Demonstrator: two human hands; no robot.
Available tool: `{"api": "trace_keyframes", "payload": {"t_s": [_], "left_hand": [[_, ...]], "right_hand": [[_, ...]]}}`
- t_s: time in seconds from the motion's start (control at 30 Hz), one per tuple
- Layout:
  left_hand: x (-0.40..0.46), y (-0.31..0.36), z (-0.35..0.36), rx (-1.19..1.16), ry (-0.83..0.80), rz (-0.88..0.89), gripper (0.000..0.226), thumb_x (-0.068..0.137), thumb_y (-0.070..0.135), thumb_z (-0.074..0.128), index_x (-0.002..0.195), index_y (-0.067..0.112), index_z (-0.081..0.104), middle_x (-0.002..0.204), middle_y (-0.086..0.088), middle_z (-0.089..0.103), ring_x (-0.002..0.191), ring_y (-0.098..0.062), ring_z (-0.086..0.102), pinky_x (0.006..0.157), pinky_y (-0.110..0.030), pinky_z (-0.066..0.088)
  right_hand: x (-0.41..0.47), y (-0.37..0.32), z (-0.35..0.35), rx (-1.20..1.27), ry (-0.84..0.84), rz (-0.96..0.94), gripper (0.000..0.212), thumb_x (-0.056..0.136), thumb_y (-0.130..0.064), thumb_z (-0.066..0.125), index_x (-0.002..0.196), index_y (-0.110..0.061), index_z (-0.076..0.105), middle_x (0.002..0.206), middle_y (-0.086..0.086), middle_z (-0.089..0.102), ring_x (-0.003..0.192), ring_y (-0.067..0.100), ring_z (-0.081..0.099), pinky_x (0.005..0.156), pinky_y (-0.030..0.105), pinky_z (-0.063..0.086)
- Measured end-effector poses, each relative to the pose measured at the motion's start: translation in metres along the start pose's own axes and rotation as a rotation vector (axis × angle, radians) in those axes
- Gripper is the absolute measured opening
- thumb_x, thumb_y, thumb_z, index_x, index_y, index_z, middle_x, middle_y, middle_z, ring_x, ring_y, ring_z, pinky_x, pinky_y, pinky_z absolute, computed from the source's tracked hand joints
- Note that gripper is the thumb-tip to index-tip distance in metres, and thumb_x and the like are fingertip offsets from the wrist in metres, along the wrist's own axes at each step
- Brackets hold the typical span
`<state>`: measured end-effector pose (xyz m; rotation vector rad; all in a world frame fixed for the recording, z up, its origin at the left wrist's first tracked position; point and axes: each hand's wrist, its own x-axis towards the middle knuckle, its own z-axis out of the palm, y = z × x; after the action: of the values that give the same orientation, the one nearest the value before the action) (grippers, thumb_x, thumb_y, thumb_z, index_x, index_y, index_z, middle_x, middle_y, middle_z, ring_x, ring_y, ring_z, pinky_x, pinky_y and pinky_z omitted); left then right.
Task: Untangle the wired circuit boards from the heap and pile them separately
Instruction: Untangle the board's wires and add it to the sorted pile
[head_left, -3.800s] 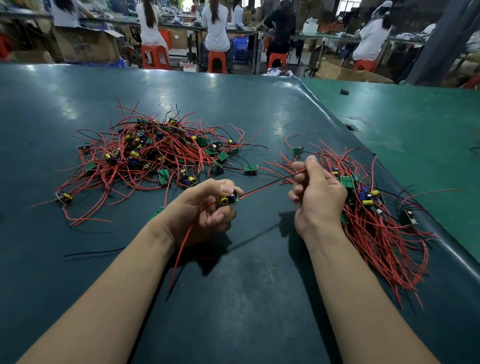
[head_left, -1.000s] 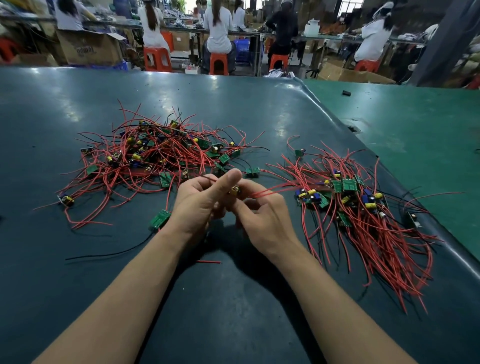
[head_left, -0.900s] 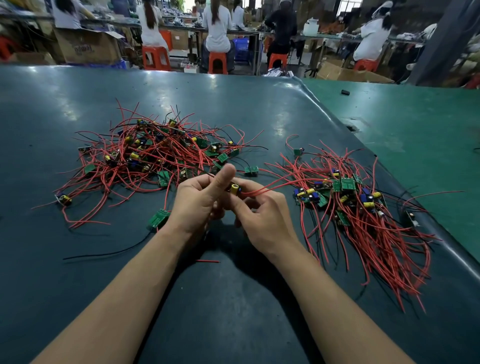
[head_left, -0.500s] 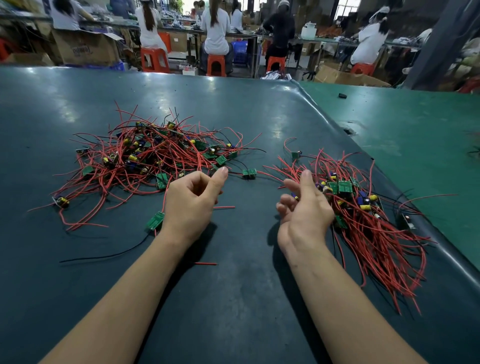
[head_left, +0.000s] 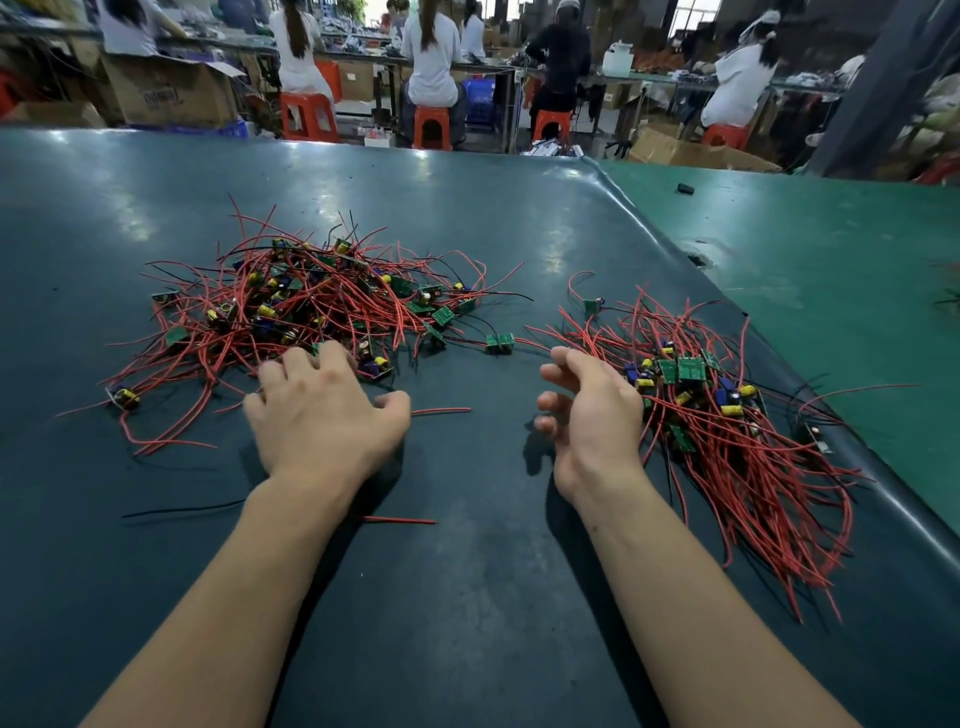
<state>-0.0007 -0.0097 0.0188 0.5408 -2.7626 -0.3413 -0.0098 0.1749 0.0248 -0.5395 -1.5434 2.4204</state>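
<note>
Both hands have parted: left hand (head_left: 324, 415), fingers spread, now reaches the tangled heap (head_left: 306, 306); right hand (head_left: 589, 410) hangs loosely curled, empty, beside the sorted pile (head_left: 727, 415) on the counter (head_left: 467, 597). Carton (head_left: 166, 96) lettering is unreadable.

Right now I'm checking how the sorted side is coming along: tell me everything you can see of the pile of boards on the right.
The sorted pile lies on the dark mat's right side, near its raised edge. Small green circuit boards with yellow and blue components cluster at its far end, while their thin red wires, with a few black ones, fan out toward the person, roughly combed one way. It rests flat. The right hand hangs loosely curled at its left edge, holding nothing; whether it touches the wires is unclear.
</note>
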Motion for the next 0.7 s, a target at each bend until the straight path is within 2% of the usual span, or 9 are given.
{"api": "trace_keyframes", "payload": {"t_s": [0.1, 0.2, 0.37, 0.53, 0.57, 0.63, 0.7], "left_hand": [[-0.003, 0.002, 0.000, -0.102, -0.081, 0.074, 0.030, 0.082, 0.030, 0.057, 0.110, 0.020, 0.060, 0.116, -0.010, 0.056, 0.108, -0.033, 0.050, 0.090, -0.041, 0.042], [-0.004, 0.002, 0.001, -0.289, -0.018, 0.109, 0.024, 0.085, 0.018, 0.057, 0.108, 0.016, 0.064, 0.109, -0.009, 0.058, 0.102, -0.031, 0.053, 0.085, -0.041, 0.045], [-0.004, -0.001, 0.004, -0.020, -0.052, 0.009, 0.036, 0.087, 0.045, 0.052, 0.113, 0.020, 0.056, 0.114, -0.011, 0.056, 0.104, -0.034, 0.055, 0.076, -0.039, 0.041], [-0.003, 0.004, 0.013, -0.040, 0.007, 0.076, 0.036, 0.094, 0.052, 0.049, 0.113, 0.021, 0.054, 0.104, -0.011, 0.066, 0.096, -0.038, 0.061, 0.068, -0.035, 0.037], [-0.003, 0.005, 0.014, -0.094, 0.031, 0.082, 0.035, 0.094, 0.052, 0.049, 0.110, 0.022, 0.056, 0.100, -0.010, 0.067, 0.094, -0.038, 0.062, 0.068, -0.036, 0.037], [-0.004, 0.008, 0.012, -0.364, 0.129, 0.135, 0.031, 0.094, 0.052, 0.052, 0.099, 0.022, 0.058, 0.084, -0.004, 0.067, 0.083, -0.032, 0.063, 0.069, -0.036, 0.041], [-0.007, 0.014, 0.008, -0.716, 0.232, 0.227, 0.028, 0.095, 0.047, 0.056, 0.085, 0.021, 0.058, 0.066, 0.007, 0.060, 0.065, -0.016, 0.060, 0.062, -0.031, 0.044]], "right_hand": [[-0.002, 0.002, 0.002, -0.060, -0.052, -0.041, 0.017, 0.094, -0.013, 0.057, 0.080, -0.015, 0.066, 0.065, -0.004, 0.064, 0.042, 0.010, 0.047, 0.039, 0.017, 0.033], [-0.003, 0.003, 0.002, -0.099, -0.088, -0.067, 0.019, 0.094, -0.013, 0.057, 0.079, -0.017, 0.066, 0.063, -0.006, 0.063, 0.041, 0.008, 0.047, 0.038, 0.017, 0.033], [-0.001, 0.006, 0.001, -0.121, -0.109, -0.078, 0.019, 0.095, -0.013, 0.056, 0.080, -0.017, 0.066, 0.062, -0.007, 0.063, 0.040, 0.008, 0.047, 0.038, 0.017, 0.033], [-0.003, 0.007, 0.002, -0.180, -0.138, -0.103, 0.016, 0.094, -0.013, 0.055, 0.083, -0.014, 0.067, 0.060, -0.007, 0.063, 0.041, 0.007, 0.048, 0.038, 0.018, 0.035], [-0.003, 0.007, 0.001, -0.186, -0.142, -0.106, 0.016, 0.094, -0.012, 0.056, 0.084, -0.013, 0.067, 0.059, -0.006, 0.063, 0.041, 0.007, 0.048, 0.038, 0.017, 0.035], [-0.003, 0.008, 0.001, -0.191, -0.152, -0.107, 0.015, 0.094, -0.012, 0.056, 0.084, -0.012, 0.067, 0.058, -0.006, 0.063, 0.041, 0.007, 0.048, 0.038, 0.017, 0.035], [-0.003, 0.008, 0.002, -0.200, -0.158, -0.113, 0.014, 0.095, -0.012, 0.055, 0.087, -0.013, 0.067, 0.059, -0.004, 0.063, 0.041, 0.008, 0.048, 0.038, 0.017, 0.035]]}}
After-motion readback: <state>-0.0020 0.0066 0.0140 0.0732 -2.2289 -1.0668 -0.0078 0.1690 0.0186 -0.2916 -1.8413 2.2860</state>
